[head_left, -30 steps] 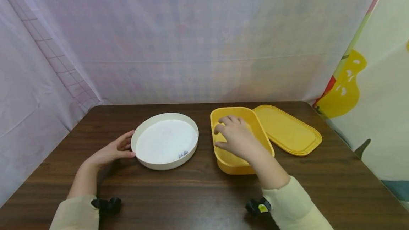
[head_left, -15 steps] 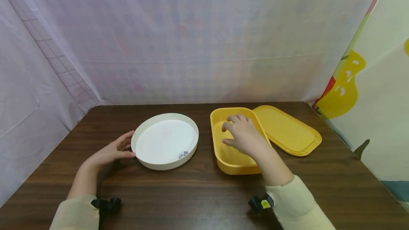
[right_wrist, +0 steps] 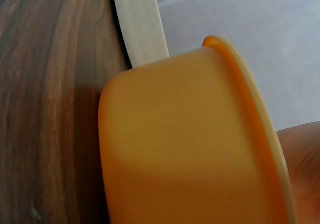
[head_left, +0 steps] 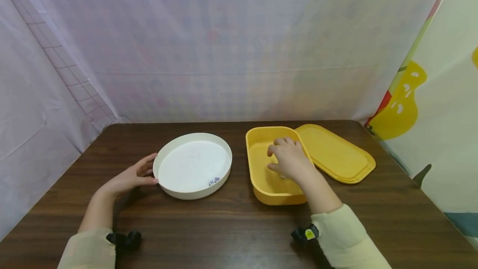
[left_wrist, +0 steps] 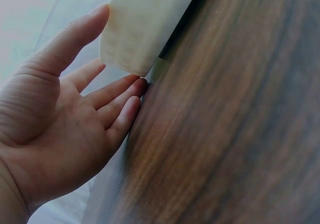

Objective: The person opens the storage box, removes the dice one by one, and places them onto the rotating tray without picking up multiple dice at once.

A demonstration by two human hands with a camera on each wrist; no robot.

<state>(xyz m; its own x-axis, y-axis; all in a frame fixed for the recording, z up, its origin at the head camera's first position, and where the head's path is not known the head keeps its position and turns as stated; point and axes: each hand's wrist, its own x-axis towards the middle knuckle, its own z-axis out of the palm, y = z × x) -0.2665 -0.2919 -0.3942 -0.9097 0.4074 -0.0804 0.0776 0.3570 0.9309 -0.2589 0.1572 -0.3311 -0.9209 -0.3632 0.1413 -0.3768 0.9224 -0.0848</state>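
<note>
My left hand rests at the left side of a round white tray, thumb and fingertips against its wall, as the left wrist view shows. Inside the tray, near its front right, lie small white dice with dark spots. My right hand reaches down into a yellow rectangular container, fingers bent and spread, thumb apart from them. Beside the heel of that hand, a small pale die shows on the container's floor. The container's wall hides most of the hand in the right wrist view.
A yellow lid lies on the dark wooden table, right of the container and touching its side in view. A pale cloth hangs behind the table, and a printed cloth covers the right side.
My right hand has shifted right and lower within the yellow container, uncovering more of its floor and a small die. The left hand and the white tray have stayed in place.
</note>
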